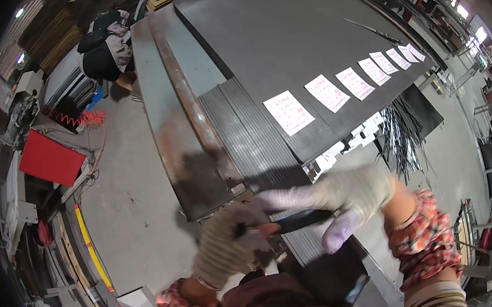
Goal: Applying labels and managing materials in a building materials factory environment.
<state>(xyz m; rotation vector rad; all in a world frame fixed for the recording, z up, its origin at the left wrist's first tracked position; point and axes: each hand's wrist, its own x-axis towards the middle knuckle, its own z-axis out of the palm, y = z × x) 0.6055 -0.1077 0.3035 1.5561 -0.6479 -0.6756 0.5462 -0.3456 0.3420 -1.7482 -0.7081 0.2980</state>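
Both hands wear pale knitted gloves and are smeared by motion close in front of my body. My left hand point(225, 247) is closed, a bare fingertip showing, at one end of a short black strip point(303, 221). From there the strip runs into the crook of my right hand point(354, 196). The right index finger stretches toward the left hand and the thumb points down; its other fingers are hidden. Beneath the hands lies a stack of long grey ribbed panels point(249, 129). White printed sheets point(288, 113) lie in a row on the large dark panel point(279, 22) beyond.
A rusty metal bar point(187, 93) runs along the bench's left part. A bundle of black strips point(402, 136) hangs at the right edge. At the far left a person point(106, 51) bends beside the bench. A red box point(52, 157) and yellow-red striped bar point(91, 247) stand left.
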